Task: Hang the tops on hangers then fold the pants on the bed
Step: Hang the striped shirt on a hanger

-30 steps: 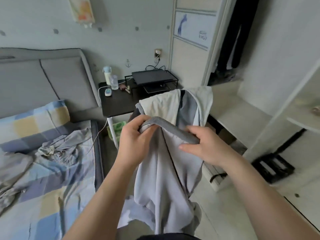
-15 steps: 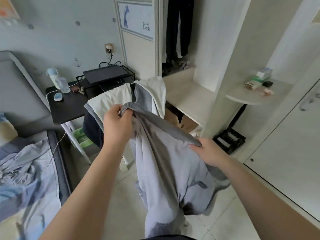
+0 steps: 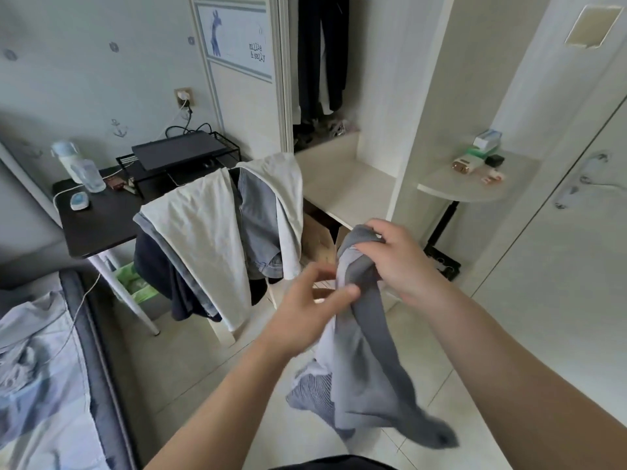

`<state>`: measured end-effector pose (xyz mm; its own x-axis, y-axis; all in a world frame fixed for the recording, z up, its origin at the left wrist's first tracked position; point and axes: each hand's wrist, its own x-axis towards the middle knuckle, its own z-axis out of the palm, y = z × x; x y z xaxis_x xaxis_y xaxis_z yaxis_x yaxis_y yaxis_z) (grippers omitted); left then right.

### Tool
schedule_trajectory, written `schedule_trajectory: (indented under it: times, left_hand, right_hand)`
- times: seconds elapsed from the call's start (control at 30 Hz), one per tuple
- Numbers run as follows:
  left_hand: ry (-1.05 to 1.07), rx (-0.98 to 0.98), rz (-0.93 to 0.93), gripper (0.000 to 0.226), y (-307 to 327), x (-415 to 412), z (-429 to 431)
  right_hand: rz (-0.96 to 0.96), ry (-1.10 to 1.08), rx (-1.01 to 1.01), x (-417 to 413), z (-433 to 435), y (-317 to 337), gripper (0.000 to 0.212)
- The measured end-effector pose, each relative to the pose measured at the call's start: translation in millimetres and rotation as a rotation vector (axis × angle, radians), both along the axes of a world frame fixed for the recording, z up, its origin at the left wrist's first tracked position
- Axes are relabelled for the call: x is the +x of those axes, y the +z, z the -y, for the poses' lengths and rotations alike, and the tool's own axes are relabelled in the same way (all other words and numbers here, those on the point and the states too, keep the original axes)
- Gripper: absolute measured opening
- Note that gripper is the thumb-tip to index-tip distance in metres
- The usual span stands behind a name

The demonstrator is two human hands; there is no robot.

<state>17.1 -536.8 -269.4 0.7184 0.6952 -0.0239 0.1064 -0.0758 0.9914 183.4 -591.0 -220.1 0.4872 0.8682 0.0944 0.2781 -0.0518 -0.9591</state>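
Both hands are on the grey garment (image 3: 369, 337). My right hand (image 3: 398, 262) clenches its bunched edge so it hangs free below; my left hand (image 3: 314, 305), just beside, pinches the cloth, likely seeking the opening.

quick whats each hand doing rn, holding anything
Left hand: thumb on the grey garment, grip blurred, cannot tell.
Right hand: closed, gripping the grey garment's bunched top end.

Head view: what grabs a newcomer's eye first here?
Centre frame, the right hand grips a bunched grey garment, with the left hand touching it just below. Behind it, draped clothes cover a chair; dark clothes hang in the open wardrobe above.
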Motion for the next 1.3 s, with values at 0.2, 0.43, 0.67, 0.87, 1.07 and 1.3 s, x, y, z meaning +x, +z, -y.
schedule_trajectory:
  times: [0.2,0.43,0.67,0.87,1.07,1.3]
  left_hand:
    - [0.199,0.211,-0.052,0.010,-19,12,5]
    - [0.361,0.114,0.198,0.029,4,4,-11]
    - [0.344,-0.146,0.304,0.031,29,-1,-19]
    - [0.334,-0.224,0.295,0.035,30,-7,-26]
    - [0.345,-0.054,0.023,0.024,11,-19,-47]
    - [0.111,0.097,-0.154,0.054,-12,-24,-17]
  right_hand:
    - [-0.361,0.045,0.089,-4,-5,0,0.022]
    - [-0.388,0.111,0.016,2,10,-20,0.020]
    - [-0.032,0.250,-0.299,-19,30,-90,0.038]
    - [0.165,0.182,-0.469,-22,29,-130,0.037]
    - [-0.023,0.057,-0.357,-10,28,-113,0.019]
    - [-0.342,0.004,-0.153,-19,19,-74,0.018]
